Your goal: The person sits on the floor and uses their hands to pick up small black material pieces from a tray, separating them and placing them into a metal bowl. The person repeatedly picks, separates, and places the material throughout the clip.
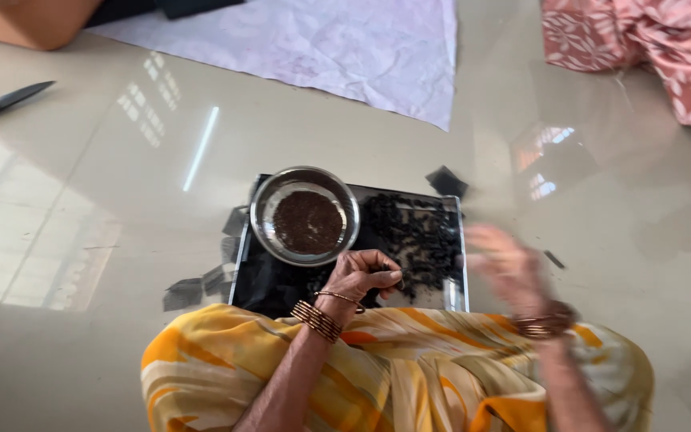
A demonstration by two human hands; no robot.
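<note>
A glossy pale tiled floor [121, 160] fills the head view, reflecting window light, with a crumpled white sheet [337, 48] spread at the far side, well beyond the hands, and a pink flowered cloth [649, 48] far off past the right hand. A dark blade of scissors [1, 102] lies well away to the left.

Directly under the hands sits a flat dark tray [281, 280] with bright metal edges, resting on the floor just ahead of the person's yellow and orange draped lap [409, 368]. A round steel bowl [305, 216] stands on the tray just beyond the left hand [361, 276], holding a layer of small dark brown seeds. Between the two hands, spread across the tray, lies a heap of dark shrivelled pods or dried bits [417, 236].

The left hand is curled, its fingertips pressed together on what seems to be a small dark piece at the heap's near edge. The right hand [505, 264] is blurred beside the tray's right edge; whether it is spread or pinching I cannot tell.

The dark pieces look light, dry and brittle, likely to crumble under pressure, so a gentle fingertip pinch on single pieces suits them. The seeds look tiny and loose, prone to rolling off. The bowl seems light and rigid, best taken by its rim.
</note>
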